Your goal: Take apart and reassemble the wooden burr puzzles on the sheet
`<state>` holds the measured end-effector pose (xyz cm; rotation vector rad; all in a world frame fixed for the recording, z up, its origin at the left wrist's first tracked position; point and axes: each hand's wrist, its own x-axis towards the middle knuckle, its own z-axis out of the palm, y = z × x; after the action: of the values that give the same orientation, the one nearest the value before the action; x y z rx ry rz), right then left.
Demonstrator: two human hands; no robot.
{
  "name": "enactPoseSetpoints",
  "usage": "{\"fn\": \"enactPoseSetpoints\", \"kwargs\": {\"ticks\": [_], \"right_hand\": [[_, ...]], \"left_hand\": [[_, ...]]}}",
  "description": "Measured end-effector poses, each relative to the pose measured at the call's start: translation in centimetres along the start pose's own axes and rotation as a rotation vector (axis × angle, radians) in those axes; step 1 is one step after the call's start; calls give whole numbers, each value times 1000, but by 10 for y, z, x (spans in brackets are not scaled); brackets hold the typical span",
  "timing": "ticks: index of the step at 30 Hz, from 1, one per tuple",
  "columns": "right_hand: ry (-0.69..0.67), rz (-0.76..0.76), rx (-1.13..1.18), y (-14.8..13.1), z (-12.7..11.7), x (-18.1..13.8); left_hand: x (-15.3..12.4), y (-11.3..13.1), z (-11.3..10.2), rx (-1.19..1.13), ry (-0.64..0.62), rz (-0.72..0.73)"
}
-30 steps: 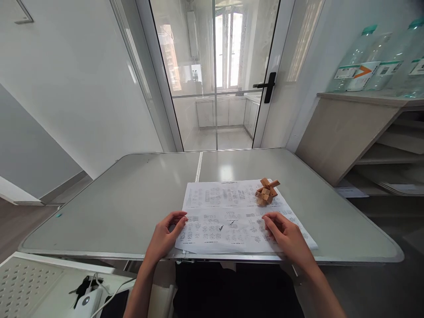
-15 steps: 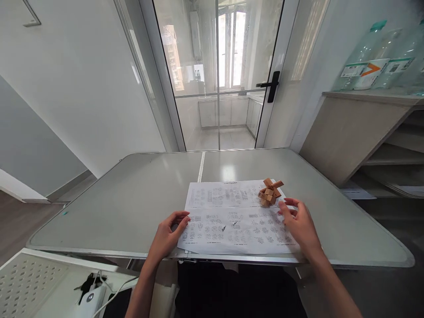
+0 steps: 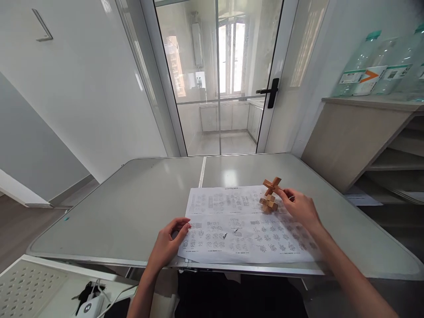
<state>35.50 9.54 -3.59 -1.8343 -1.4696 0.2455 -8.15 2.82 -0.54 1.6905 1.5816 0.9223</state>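
Note:
A printed paper sheet (image 3: 228,243) with small diagrams lies on the table. My left hand (image 3: 168,240) rests at its left edge, fingers curled, thumb and fingertips close together on the margin. On the sheet's far right part sit two wooden interlocking puzzles. The upper one, a cross-shaped wooden puzzle (image 3: 272,184), is pinched between the thumb and fingertips of my right hand (image 3: 300,210). Just below it is a knobbly wooden burr puzzle (image 3: 269,204); whether the two touch, I cannot tell.
The grey-white table (image 3: 159,190) has a seam across it. A white tray (image 3: 43,287) with keys and a white cabled device stands at the lower left. Plastic bottles (image 3: 359,66) are on a shelf unit (image 3: 361,137) at the right. Beyond the table is a glass door (image 3: 198,123).
My right hand has moved forward from beside the puzzles and taken hold of the upper one, which has turned. More of the sheet's right side shows. My left hand stays put.

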Motion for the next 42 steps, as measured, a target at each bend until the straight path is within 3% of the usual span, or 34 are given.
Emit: {"fn": "enactPoseSetpoints", "kwargs": {"ticks": [3, 6, 10, 13, 17, 22, 29, 37, 42], "right_hand": [[90, -223, 18, -19, -8, -6], [12, -440, 70, -41, -10, -23], [-129, -756, 169, -66, 5, -50], [-185, -868, 181, -76, 23, -60], [-221, -885, 189, -81, 43, -56], [-230, -807, 295, -82, 57, -48], [-279, -745, 335, -73, 61, -50], [-322, -752, 214, -70, 68, -52], [-310, -762, 157, -66, 70, -53]], "left_hand": [[-1, 0, -1, 7, -9, 5], [-2, 4, 1, 46, -1, 35], [0, 18, 13, 137, -1, 232], [13, 30, 27, 119, -149, 392], [43, 40, 42, 34, -368, 450], [77, 44, 50, -65, -492, 387], [82, 41, 67, -104, -458, 389], [73, 44, 74, -103, -399, 434], [67, 48, 78, -54, -400, 533]]}}
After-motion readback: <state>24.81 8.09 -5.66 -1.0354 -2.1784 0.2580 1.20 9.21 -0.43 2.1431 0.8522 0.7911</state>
